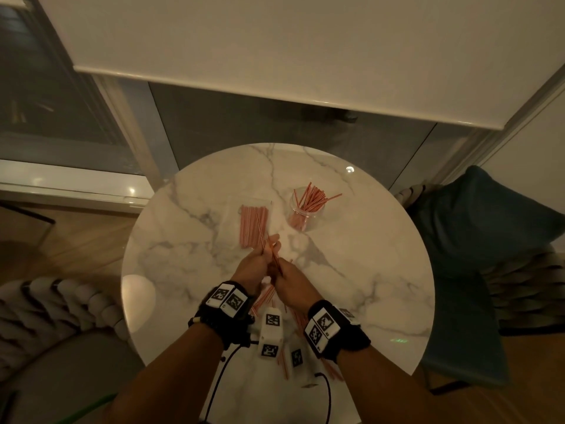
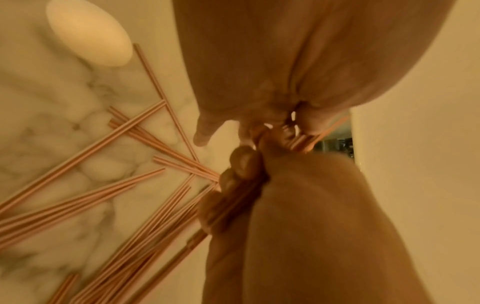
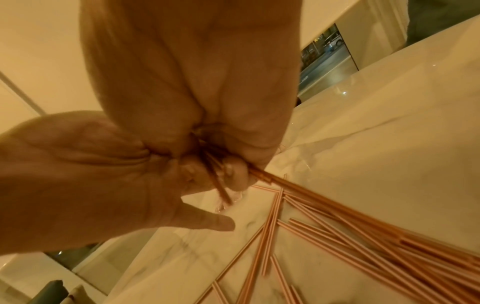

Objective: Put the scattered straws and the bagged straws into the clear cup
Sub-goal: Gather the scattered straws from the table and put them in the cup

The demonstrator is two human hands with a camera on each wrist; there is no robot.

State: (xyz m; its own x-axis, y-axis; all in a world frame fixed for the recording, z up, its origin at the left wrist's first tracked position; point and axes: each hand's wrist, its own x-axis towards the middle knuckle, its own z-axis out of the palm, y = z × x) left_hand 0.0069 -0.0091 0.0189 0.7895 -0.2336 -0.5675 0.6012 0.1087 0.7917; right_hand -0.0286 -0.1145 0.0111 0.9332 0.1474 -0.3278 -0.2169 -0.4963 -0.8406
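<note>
Straws (image 1: pixel 265 240) in a small pink bunch are held between both hands at the centre of the head view, with the thin ends pointing toward the upper left of the frame. The left hand (image 1: pixel 255 266) has its fingers (image 2: pixel 242 160) curled around the bunch, and the little finger sticks out free. The right hand (image 1: pixel 292 281) meets it from the lower right and pinches the same bunch between thumb and fingertips (image 3: pixel 235 172); its palm fills the upper part of the right wrist view. Both hands are touching each other above the table (image 1: pixel 367 270), which is round and of white marble with grey veins. Loose straws (image 2: pixel 103 185) lie crossed on the marble under and behind the wrists, in the lower centre of the head view. Just above the hands a clear bag of straws (image 1: pixel 252 224) lies flat, and its straws are side by side. To the right of the bag, near the upper centre of the table, the clear cup (image 1: pixel 302 214) stands with many straws leaning out of it. Black wrist bands with white marker blocks (image 1: pixel 227 298) are on both arms.
</note>
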